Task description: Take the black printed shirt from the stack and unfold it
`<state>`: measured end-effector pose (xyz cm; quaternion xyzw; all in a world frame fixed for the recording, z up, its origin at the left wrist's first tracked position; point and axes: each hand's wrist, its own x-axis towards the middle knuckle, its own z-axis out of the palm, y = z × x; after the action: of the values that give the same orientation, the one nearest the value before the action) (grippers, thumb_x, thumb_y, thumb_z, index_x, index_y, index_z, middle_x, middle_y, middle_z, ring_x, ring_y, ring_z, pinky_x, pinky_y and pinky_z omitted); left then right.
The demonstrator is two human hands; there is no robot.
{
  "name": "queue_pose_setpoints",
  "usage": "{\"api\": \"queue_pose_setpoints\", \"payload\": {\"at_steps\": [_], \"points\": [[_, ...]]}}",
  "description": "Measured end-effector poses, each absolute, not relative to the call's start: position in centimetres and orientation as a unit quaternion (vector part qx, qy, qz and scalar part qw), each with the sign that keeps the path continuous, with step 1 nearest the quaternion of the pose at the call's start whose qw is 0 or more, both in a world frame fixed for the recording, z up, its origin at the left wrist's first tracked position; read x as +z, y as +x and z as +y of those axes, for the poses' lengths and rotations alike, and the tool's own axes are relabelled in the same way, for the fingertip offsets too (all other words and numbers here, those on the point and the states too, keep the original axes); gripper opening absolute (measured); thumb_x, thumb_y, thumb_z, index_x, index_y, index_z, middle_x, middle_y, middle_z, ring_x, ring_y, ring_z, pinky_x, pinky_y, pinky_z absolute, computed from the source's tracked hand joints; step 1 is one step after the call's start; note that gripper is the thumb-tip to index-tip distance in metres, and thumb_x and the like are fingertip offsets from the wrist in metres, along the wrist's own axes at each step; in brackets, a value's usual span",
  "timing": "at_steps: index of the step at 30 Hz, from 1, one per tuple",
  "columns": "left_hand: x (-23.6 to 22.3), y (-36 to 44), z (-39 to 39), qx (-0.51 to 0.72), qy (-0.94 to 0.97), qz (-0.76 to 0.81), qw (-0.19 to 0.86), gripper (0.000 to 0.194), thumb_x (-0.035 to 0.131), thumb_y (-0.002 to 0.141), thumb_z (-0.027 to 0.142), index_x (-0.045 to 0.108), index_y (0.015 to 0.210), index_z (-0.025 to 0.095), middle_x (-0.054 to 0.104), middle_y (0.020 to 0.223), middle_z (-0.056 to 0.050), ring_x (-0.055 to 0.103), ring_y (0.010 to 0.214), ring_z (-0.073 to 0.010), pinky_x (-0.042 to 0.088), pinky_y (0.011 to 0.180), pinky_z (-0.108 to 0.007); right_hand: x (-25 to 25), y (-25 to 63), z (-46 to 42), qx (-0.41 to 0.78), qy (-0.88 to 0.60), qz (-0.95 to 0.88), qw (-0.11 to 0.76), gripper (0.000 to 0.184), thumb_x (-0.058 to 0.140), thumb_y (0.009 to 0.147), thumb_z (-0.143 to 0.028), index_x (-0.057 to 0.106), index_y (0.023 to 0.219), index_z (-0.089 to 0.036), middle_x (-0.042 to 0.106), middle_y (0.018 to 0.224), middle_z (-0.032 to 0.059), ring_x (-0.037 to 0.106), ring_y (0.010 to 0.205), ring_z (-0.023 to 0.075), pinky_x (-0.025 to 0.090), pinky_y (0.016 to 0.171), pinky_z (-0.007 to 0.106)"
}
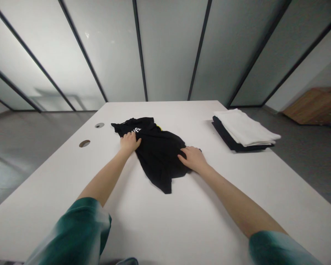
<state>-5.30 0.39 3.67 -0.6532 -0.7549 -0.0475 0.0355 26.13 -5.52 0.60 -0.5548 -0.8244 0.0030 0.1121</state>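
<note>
A black T-shirt [160,151] with white lettering and a small yellow patch lies loose and wrinkled on the white table [165,228]. My left hand [130,142] is on its left edge, just below the lettering, with fingers curled onto the cloth. At the shirt's right side, my right hand [193,158] has its fingers bent over the fabric and its thumb resting on top. One corner of the shirt points toward me between my forearms. The fingertips of both hands are partly hidden against the dark cloth.
On the right of the table sits a stack of folded cloth, a white piece [245,127] over a dark one [226,136]. Two round holes [84,143] are in the tabletop at the left. Frosted glass panels [168,51] stand behind the table.
</note>
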Motion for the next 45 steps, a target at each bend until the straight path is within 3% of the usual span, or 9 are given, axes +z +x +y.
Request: {"api": "queue_pose_setpoints", "payload": {"at_steps": [5,9,12,17,25,34,40,42,45], "points": [[3.3,-1.3,-0.1,-0.025,-0.651,-0.758,-0.041,0.075,0.033,0.091,0.068,0.060,0.126,0.007,0.061,0.127,-0.026,0.055,0.122,-0.0395,0.044,0.101,-0.048,1.6,25.2,-6.5,0.069,-0.414,-0.895,0.155,0.029,0.047,0.096,-0.032,0.074,0.101,-0.022,0.076,0.095,0.0055,0.068,0.088,0.0217,0.046,0.085,0.034],[2.5,0.6,2.0,-0.033,-0.588,-0.803,-0.096,0.091,0.025,0.088,0.075,0.047,0.143,0.006,0.040,0.151,-0.029,0.033,0.141,-0.0453,0.034,0.107,-0.060,0.8,25.7,-6.0,0.072,-0.396,-0.888,0.223,0.031,0.045,0.096,-0.031,0.075,0.096,-0.020,0.076,0.088,0.0069,0.068,0.080,0.0205,0.045,0.082,0.034],[1.5,2.0,3.6,-0.036,-0.556,-0.823,-0.107,0.100,0.023,0.085,0.079,0.036,0.151,0.005,0.027,0.158,-0.029,0.020,0.147,-0.0475,0.025,0.110,-0.067,0.2,26.6,-5.3,0.059,-0.435,-0.856,0.272,0.035,0.042,0.096,-0.030,0.074,0.087,-0.021,0.076,0.085,0.0074,0.067,0.075,0.0199,0.044,0.080,0.034],[-0.2,2.4,4.0,-0.041,-0.626,-0.778,-0.030,0.101,0.031,0.086,0.075,0.028,0.153,0.000,0.021,0.160,-0.030,0.014,0.149,-0.0446,0.016,0.117,-0.060,-0.2,27.6,-4.6,0.055,-0.490,-0.821,0.287,0.039,0.039,0.096,-0.034,0.074,0.084,-0.021,0.075,0.081,0.0073,0.065,0.072,0.0207,0.045,0.079,0.034],[0.1,-4.2,3.9,-0.002,-0.735,-0.677,-0.027,0.088,0.032,0.090,0.071,0.030,0.156,0.012,0.022,0.163,-0.017,0.017,0.152,-0.0326,0.012,0.121,-0.047,-0.3,27.8,-4.6,0.066,-0.504,-0.811,0.289,0.038,0.040,0.095,-0.033,0.074,0.082,-0.021,0.073,0.077,0.0062,0.064,0.073,0.0209,0.044,0.079,0.032],[1.1,-13.0,2.9,0.028,-0.726,-0.687,0.026,0.073,0.040,0.091,0.064,0.041,0.151,0.023,0.035,0.160,-0.011,0.025,0.149,-0.0317,0.017,0.120,-0.047,-0.7,28.2,-4.2,0.086,-0.518,-0.797,0.297,0.035,0.041,0.095,-0.033,0.072,0.084,-0.021,0.073,0.076,0.0045,0.065,0.074,0.0203,0.044,0.078,0.031],[4.5,-14.8,2.4,0.042,-0.634,-0.762,0.125,0.061,0.052,0.087,0.047,0.051,0.140,0.015,0.052,0.143,-0.022,0.039,0.138,-0.0393,0.030,0.112,-0.055,-0.8,27.9,-4.0,0.096,-0.516,-0.791,0.315,0.034,0.042,0.094,-0.034,0.071,0.082,-0.022,0.073,0.073,0.0035,0.062,0.072,0.0204,0.043,0.075,0.030],[5.0,-13.2,2.0,0.033,-0.637,-0.764,0.100,0.061,0.052,0.087,0.046,0.051,0.139,0.013,0.052,0.142,-0.023,0.042,0.136,-0.0388,0.037,0.108,-0.052,-0.9,27.8,-3.9,0.100,-0.515,-0.791,0.316,0.034,0.042,0.094,-0.034,0.070,0.081,-0.022,0.072,0.073,0.0036,0.062,0.071,0.0203,0.043,0.074,0.030],[4.3,-9.6,1.1,0.007,-0.630,-0.776,0.003,0.071,0.042,0.089,0.058,0.046,0.144,0.013,0.044,0.149,-0.024,0.038,0.139,-0.0400,0.041,0.105,-0.053,-1.0,27.8,-3.9,0.106,-0.519,-0.787,0.317,0.033,0.042,0.094,-0.034,0.070,0.080,-0.022,0.072,0.073,0.0036,0.063,0.071,0.0204,0.043,0.074,0.030]]}}
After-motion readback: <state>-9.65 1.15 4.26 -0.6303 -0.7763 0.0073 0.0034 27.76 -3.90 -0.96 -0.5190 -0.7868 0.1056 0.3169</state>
